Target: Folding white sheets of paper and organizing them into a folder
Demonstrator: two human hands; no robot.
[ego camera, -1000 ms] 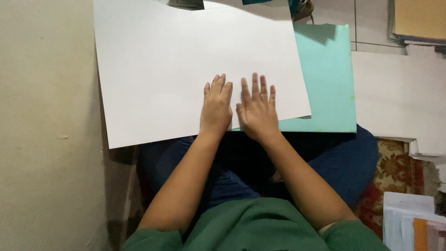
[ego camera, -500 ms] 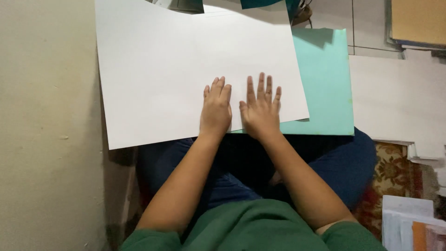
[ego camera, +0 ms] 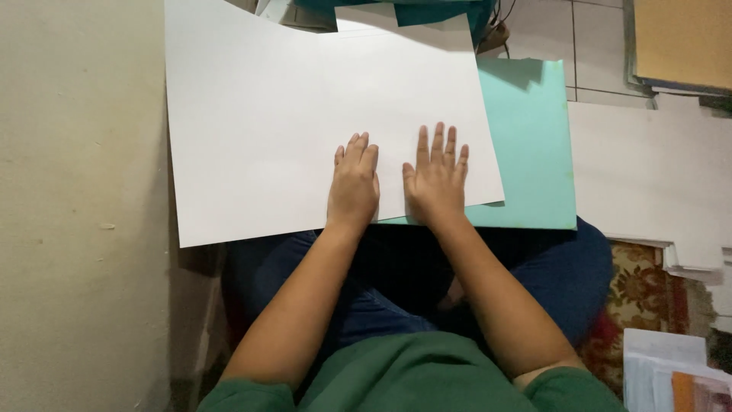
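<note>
Head view: left hand (ego camera: 353, 183) and right hand (ego camera: 436, 179) press flat, grip wide, on white sheet (ego camera: 290, 114).

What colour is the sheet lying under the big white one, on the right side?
Pale mint green, seen in the head view.

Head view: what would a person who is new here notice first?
First comes the large white sheet filling the upper middle, with the left hand and right hand lying flat, side by side, on its near edge. A mint green sheet shows from under its right side, and a patterned rug lies lower right.
</note>
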